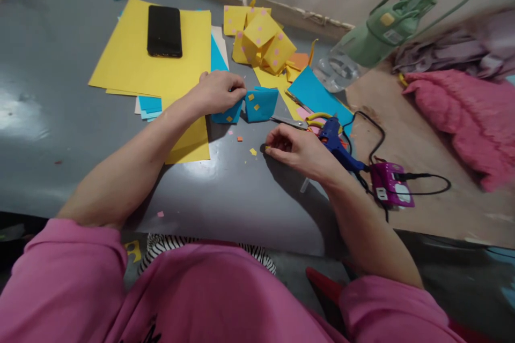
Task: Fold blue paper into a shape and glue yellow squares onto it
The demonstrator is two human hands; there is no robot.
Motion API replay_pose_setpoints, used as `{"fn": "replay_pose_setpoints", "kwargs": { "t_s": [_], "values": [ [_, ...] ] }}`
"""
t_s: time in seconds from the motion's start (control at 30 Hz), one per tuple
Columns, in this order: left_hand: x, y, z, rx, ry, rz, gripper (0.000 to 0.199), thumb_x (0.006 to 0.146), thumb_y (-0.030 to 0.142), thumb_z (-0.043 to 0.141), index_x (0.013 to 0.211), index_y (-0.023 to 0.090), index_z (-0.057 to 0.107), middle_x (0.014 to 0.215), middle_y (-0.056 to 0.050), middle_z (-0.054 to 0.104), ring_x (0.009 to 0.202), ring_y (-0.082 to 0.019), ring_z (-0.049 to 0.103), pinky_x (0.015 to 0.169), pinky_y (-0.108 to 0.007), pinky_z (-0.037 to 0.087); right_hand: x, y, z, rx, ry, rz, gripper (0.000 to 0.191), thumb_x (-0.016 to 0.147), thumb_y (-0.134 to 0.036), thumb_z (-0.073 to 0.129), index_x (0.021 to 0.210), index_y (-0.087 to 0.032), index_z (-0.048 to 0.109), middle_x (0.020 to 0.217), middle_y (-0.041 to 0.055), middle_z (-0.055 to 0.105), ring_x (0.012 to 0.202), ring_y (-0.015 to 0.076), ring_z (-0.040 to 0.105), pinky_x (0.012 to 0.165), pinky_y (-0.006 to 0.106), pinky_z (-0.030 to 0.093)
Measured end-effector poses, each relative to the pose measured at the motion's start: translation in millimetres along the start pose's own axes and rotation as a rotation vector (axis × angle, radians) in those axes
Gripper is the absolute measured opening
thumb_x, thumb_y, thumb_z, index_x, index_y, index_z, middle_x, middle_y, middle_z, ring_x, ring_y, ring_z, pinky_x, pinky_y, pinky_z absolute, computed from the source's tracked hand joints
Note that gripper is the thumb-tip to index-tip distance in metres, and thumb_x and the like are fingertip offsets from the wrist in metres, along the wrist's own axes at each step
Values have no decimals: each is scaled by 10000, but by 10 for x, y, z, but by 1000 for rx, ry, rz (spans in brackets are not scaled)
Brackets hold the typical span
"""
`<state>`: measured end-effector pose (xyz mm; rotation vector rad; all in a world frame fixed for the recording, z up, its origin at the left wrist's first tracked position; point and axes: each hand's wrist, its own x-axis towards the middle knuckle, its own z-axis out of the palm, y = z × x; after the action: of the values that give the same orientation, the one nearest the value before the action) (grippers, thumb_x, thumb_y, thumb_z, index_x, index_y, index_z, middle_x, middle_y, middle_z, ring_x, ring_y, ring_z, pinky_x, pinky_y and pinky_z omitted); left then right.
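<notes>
My left hand [221, 91] has its fingers closed at the top of a folded blue paper piece [228, 116] with yellow squares. Right beside that piece stands another blue folded piece [261, 105], also dotted with small yellow squares. Lower and to the right, my right hand [292, 147] is in a pinch just above the grey table [237, 187], with a tiny yellow bit at its fingertips. Scissors [295, 123] lie behind my right hand. A small yellow scrap [253, 151] and an orange scrap [240, 139] lie between the hands.
Yellow sheets [124, 59] carry a black phone [164, 32] at the left. Yellow dotted paper boxes [261, 37] stand at the back. To the right are a blue glue gun [336, 142], a purple box [391, 185] with black cables, a green-topped bottle [362, 45] and pink cloth [462, 112].
</notes>
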<state>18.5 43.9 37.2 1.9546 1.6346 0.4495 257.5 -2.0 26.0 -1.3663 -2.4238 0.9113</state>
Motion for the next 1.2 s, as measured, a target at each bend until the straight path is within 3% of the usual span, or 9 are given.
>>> {"fn": "replay_pose_setpoints", "kwargs": {
  "t_s": [0.17, 0.5, 0.73, 0.87, 1.03, 1.2],
  "values": [
    [0, 5, -3, 34, 1, -5, 320, 941, 312, 484, 1084, 205, 749, 985, -75, 732, 977, -243, 626, 904, -338, 428, 44, -100, 71, -139, -51, -89, 129, 898, -298, 648, 935, -210, 735, 925, 61, 677, 847, 193, 624, 760, 311, 444],
    [-7, 11, 0, 31, 4, -2, 339, 936, 310, 478, 1095, 209, 759, 947, -74, 732, 1005, -260, 638, 933, -359, 413, 150, -186, 113, -238, -150, -27, 65, 858, -186, 619, 829, -202, 675, 818, 37, 675, 707, 161, 563, 651, 284, 376],
    [2, 6, 13, 24, 12, 15, 316, 937, 299, 476, 1037, 197, 758, 966, -77, 733, 1006, -255, 632, 922, -362, 413, 89, -138, 80, -186, -30, -10, 67, 894, -245, 623, 864, -203, 665, 859, 46, 674, 742, 175, 575, 676, 293, 391],
    [0, 8, 11, 35, -3, 8, 319, 944, 302, 474, 1057, 196, 753, 947, -78, 731, 977, -245, 636, 890, -349, 422, 114, -96, 91, -147, -98, -65, 66, 869, -260, 674, 908, -208, 691, 888, 40, 673, 773, 171, 594, 696, 285, 409],
    [0, 5, 12, 24, -2, 4, 334, 942, 297, 469, 1068, 173, 753, 952, -88, 733, 956, -245, 644, 896, -362, 430, 189, -131, 92, -170, -160, -23, 35, 851, -203, 655, 824, -208, 676, 801, 14, 669, 708, 149, 569, 658, 275, 378],
    [-6, 8, 5, 23, 2, 22, 336, 928, 293, 474, 1066, 168, 754, 972, -90, 737, 971, -251, 644, 909, -370, 431, 188, -84, 55, -54, -110, -6, 62, 849, -259, 655, 819, -205, 660, 761, 7, 668, 686, 152, 562, 648, 287, 380]
  ]
}}
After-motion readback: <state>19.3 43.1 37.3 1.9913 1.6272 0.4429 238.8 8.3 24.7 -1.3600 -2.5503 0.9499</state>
